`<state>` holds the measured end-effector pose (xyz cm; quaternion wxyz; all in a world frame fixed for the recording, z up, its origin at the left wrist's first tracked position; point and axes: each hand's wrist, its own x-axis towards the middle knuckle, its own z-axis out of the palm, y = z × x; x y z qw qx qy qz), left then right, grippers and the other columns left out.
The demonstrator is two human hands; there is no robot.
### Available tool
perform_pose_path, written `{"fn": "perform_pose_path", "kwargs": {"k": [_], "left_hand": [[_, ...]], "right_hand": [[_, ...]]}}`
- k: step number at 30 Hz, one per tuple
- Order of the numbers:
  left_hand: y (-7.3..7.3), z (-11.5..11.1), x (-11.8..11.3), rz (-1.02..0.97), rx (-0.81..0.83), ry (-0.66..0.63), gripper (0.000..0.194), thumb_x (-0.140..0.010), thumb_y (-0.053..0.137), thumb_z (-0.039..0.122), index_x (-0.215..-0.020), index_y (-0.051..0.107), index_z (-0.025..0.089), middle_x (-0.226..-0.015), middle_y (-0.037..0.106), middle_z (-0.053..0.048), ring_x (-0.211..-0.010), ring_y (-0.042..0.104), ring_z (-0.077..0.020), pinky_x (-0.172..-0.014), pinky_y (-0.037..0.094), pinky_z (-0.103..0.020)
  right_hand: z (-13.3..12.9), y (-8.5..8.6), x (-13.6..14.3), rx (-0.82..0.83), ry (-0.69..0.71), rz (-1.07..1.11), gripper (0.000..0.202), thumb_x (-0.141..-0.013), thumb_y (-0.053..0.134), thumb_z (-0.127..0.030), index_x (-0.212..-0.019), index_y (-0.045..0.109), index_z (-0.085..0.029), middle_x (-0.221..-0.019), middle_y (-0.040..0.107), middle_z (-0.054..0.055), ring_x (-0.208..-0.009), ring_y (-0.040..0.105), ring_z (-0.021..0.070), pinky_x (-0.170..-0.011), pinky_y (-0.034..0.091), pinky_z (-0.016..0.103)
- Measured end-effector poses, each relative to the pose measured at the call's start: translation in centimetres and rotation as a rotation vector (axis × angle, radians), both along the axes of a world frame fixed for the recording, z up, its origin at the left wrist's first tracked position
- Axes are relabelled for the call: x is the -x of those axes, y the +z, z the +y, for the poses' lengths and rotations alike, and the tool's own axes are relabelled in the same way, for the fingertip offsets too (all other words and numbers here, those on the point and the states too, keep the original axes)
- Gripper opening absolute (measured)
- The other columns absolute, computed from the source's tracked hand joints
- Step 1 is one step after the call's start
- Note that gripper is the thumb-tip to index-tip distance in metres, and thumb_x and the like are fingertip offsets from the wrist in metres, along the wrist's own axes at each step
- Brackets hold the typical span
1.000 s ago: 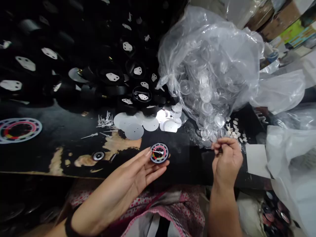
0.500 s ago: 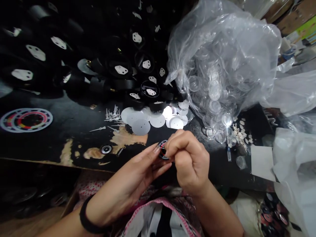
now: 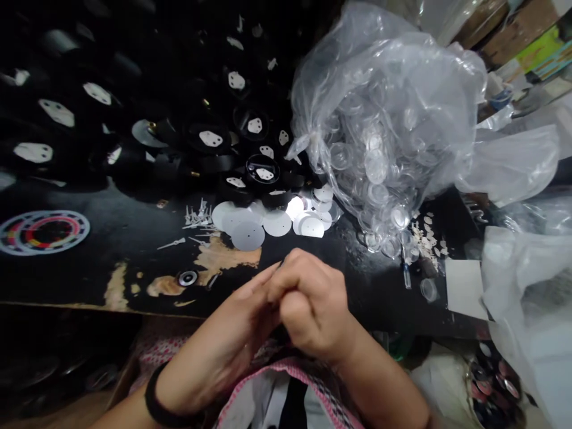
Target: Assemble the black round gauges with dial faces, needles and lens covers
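Observation:
My left hand and my right hand are pressed together over the table's front edge. The left palm is turned inward, its fingers mostly behind the right. A small round printed dial, seen in the left fingers half a second ago, is now covered by my right hand. My right hand is curled with its fingers folded, and what they pinch is hidden. Beyond the hands lie several blank round metal discs. To their left is a pile of small white pointer needles, with a single pointer apart from it.
A big clear plastic bag of transparent round covers stands at the back right. Black round housings with white plates fill the back left. Large printed dials lie far left. A blue-tipped tool and white card are right.
My right hand has moved left over the left fingers and covers the dial that was visible between them. The whole view has shifted slightly.

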<state>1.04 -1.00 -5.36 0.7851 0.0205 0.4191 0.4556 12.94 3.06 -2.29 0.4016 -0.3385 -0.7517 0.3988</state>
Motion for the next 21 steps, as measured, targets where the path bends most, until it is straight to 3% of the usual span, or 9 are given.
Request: {"fn": "perform_pose_path", "kwargs": {"k": [2,5,8,10,12,14,18,19,21], "left_hand": [[-0.4,-0.1,0.0,-0.066,-0.002,-0.006,0.016,-0.087,0.076,0.03,-0.1,0.078,0.022,-0.105,0.078,-0.005,-0.101,0.072,-0.0212,-0.093,0.059,-0.032],[-0.8,0.0,0.1,-0.077,0.009,-0.03,0.022,-0.093,0.068,0.032,-0.11,0.075,0.019,-0.124,0.074,-0.009,-0.112,0.069,-0.0234,-0.102,0.056,-0.037],[-0.8,-0.1,0.1,-0.062,0.017,-0.037,0.025,-0.093,0.069,0.033,-0.111,0.076,0.018,-0.129,0.072,-0.01,-0.117,0.068,-0.0264,-0.103,0.056,-0.037],[-0.8,-0.4,0.1,-0.052,0.014,-0.039,0.026,-0.091,0.071,0.035,-0.11,0.077,0.019,-0.128,0.073,-0.01,-0.12,0.067,-0.0281,-0.101,0.058,-0.034],[-1.0,-0.7,0.1,-0.01,0.012,-0.019,0.025,-0.089,0.072,0.037,-0.108,0.078,0.021,-0.126,0.074,-0.009,-0.124,0.065,-0.0288,-0.098,0.059,-0.031],[-1.2,-0.7,0.3,0.056,0.006,0.013,0.026,-0.089,0.073,0.039,-0.109,0.077,0.025,-0.127,0.074,-0.007,-0.126,0.063,-0.0284,-0.098,0.058,-0.029],[-0.4,-0.1,0.1,0.195,-0.031,0.046,0.037,-0.083,0.077,0.044,-0.117,0.075,0.03,-0.136,0.069,-0.002,-0.129,0.061,-0.027,-0.095,0.059,-0.025],[0.0,0.1,0.0,0.213,-0.053,0.042,0.038,-0.081,0.079,0.044,-0.116,0.076,0.03,-0.138,0.068,-0.001,-0.13,0.06,-0.0269,-0.095,0.059,-0.024],[0.6,0.3,-0.4,0.218,-0.094,0.03,0.035,-0.08,0.08,0.043,-0.112,0.078,0.029,-0.136,0.069,-0.001,-0.132,0.059,-0.027,-0.096,0.058,-0.025]], "right_hand": [[0.6,1.2,-1.0,0.085,-0.099,0.228,0.019,-0.084,0.042,-0.008,-0.075,0.047,-0.024,-0.062,0.045,-0.005,-0.054,0.047,0.0106,-0.055,0.045,0.025],[1.1,2.1,-4.7,0.052,-0.372,0.457,0.022,-0.079,0.039,-0.004,-0.074,0.048,-0.024,-0.056,0.035,-0.008,-0.045,0.035,0.0095,-0.052,0.041,0.026],[1.1,0.4,-9.2,0.023,-0.634,0.296,0.017,-0.08,0.043,-0.009,-0.075,0.052,-0.022,-0.056,0.04,-0.007,-0.047,0.039,0.0096,-0.055,0.041,0.027],[0.9,-1.5,-11.8,0.032,-0.721,0.169,0.013,-0.085,0.044,-0.014,-0.078,0.052,-0.022,-0.056,0.04,-0.007,-0.049,0.042,0.0108,-0.056,0.042,0.028],[0.6,-2.9,-13.6,0.027,-0.746,0.062,0.015,-0.09,0.042,-0.021,-0.082,0.055,-0.021,-0.057,0.044,-0.006,-0.052,0.048,0.0128,-0.058,0.046,0.03],[0.0,-3.1,-14.6,0.025,-0.752,-0.036,0.02,-0.093,0.044,-0.024,-0.086,0.062,-0.019,-0.063,0.054,-0.002,-0.061,0.056,0.0153,-0.066,0.05,0.034],[-1.2,-0.4,-12.8,-0.239,-0.794,-0.31,0.017,-0.088,0.059,-0.019,-0.099,0.071,-0.022,-0.1,0.067,0.005,-0.1,0.06,0.022,-0.095,0.045,0.042],[-1.4,0.5,-11.6,-0.326,-0.754,-0.39,0.02,-0.088,0.06,-0.017,-0.104,0.07,-0.023,-0.106,0.067,0.005,-0.106,0.058,0.0227,-0.098,0.043,0.042],[-1.6,1.6,-8.8,-0.314,-0.498,-0.493,0.021,-0.091,0.059,-0.015,-0.107,0.068,-0.024,-0.101,0.068,0.004,-0.1,0.059,0.0208,-0.093,0.044,0.039]]}}
